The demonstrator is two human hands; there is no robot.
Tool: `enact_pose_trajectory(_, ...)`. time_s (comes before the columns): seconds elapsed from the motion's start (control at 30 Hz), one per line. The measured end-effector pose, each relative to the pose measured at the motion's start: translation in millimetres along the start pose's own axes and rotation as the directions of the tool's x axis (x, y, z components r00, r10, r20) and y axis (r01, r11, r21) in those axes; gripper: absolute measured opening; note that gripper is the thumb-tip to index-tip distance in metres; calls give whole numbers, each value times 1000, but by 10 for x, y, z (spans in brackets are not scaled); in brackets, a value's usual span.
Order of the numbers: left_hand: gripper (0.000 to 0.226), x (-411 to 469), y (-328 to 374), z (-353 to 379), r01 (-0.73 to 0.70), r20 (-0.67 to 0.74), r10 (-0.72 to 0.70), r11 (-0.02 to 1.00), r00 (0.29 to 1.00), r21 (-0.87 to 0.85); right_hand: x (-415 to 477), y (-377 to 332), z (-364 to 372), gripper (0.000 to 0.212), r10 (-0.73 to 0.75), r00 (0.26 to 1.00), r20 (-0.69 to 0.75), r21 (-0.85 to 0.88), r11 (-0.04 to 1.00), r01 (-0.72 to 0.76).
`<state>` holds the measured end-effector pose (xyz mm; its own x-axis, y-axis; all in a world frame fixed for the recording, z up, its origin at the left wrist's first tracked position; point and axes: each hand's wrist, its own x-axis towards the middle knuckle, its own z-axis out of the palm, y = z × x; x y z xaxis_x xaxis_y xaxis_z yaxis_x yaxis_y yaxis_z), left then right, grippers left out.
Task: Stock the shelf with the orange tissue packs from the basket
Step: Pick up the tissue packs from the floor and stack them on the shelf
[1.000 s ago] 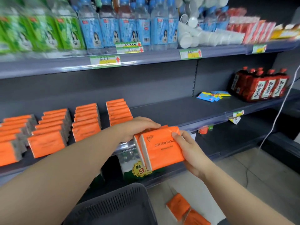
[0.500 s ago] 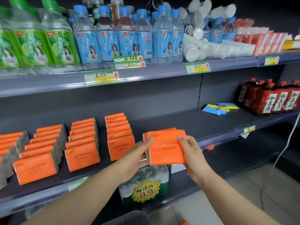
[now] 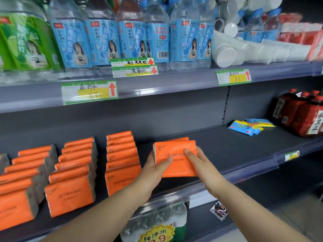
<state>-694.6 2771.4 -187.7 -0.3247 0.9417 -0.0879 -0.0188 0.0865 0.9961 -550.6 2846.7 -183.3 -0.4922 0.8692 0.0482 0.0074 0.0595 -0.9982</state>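
Observation:
Both hands hold two orange tissue packs [image 3: 176,165] pressed together, upright over the dark middle shelf [image 3: 236,151]. My left hand [image 3: 155,169] grips their left edge, thumb on the front face. My right hand [image 3: 199,163] grips the right edge, thumb over the printed text. The held packs stand just right of the nearest row of orange packs [image 3: 122,161]. More rows of orange packs [image 3: 73,173] fill the shelf to the left. The basket is out of view.
Bare shelf surface lies right of the held packs, up to blue-yellow sachets [image 3: 248,127] and red-labelled dark bottles [image 3: 304,114]. The upper shelf carries blue and green bottles [image 3: 101,37] and white cups [image 3: 225,55]. Packaged water [image 3: 157,222] sits on the shelf below.
Both hands have carried the packs up from near the basket and forward onto the middle shelf, right of the last row. The view has moved closer to the shelf.

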Motion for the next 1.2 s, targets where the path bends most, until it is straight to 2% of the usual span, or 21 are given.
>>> enact_pose_trajectory(0.07, 51, 191, -20, -33, -7, -24, 7, 1000, 1000, 11, 172, 32, -37, 15, 18, 997, 71, -33, 999, -15)
enact_pose_trajectory(0.13, 72, 372, -38, -69, -2, -51, 3, 1000, 999, 24, 321, 29, -57, 20, 30, 991, 134, -49, 999, -24)
enact_pose_trajectory(0.2, 83, 542, -42, -108, 19, -69, -15, 999, 997, 47, 479, 50, -80, 24, 40, 986, 163, -56, 998, -32)
enact_pose_trajectory(0.33, 80, 892, -58, -207, 33, -96, -25, 996, 995, 83, 805, 144, -66, 34, 48, 982, 180, -84, 996, -33)
enact_pose_trajectory(0.43, 68, 1126, -69, -290, 68, -109, -54, 990, 993, 125, 1043, 219, -32, 39, 43, 980, 196, -90, 996, -26)
enact_pose_trajectory(0.57, 75, 1411, -127, -397, 115, -143, -92, 980, 985, 162, 1339, 319, 49, 39, 39, 982, 183, -129, 992, -15)
enact_pose_trajectory(0.67, 90, 1683, -205, -480, 139, -193, -105, 975, 976, 173, 1579, 467, 67, 55, 39, 984, 173, -156, 988, -12)
enact_pose_trajectory(0.77, 103, 2018, -355, -594, 151, -236, -109, 974, 966, 169, 1724, 489, 149, 38, 15, 982, 188, -146, 989, 13)
enact_pose_trajectory(0.93, 86, 2210, -366, -655, 163, -247, -121, 974, 961, 157, 1939, 589, 239, 34, -1, 981, 196, -154, 988, 32)
enact_pose_trajectory(1.1, 58, 2303, -352, -676, 162, -283, -114, 975, 952, 152, 2140, 707, 284, 37, -6, 988, 156, -193, 981, 37)
enact_pose_trajectory(1.2, 58, 2373, -359, -682, 174, -331, -106, 967, 938, 184, 2226, 757, 333, 41, 0, 992, 127, -152, 988, 20)
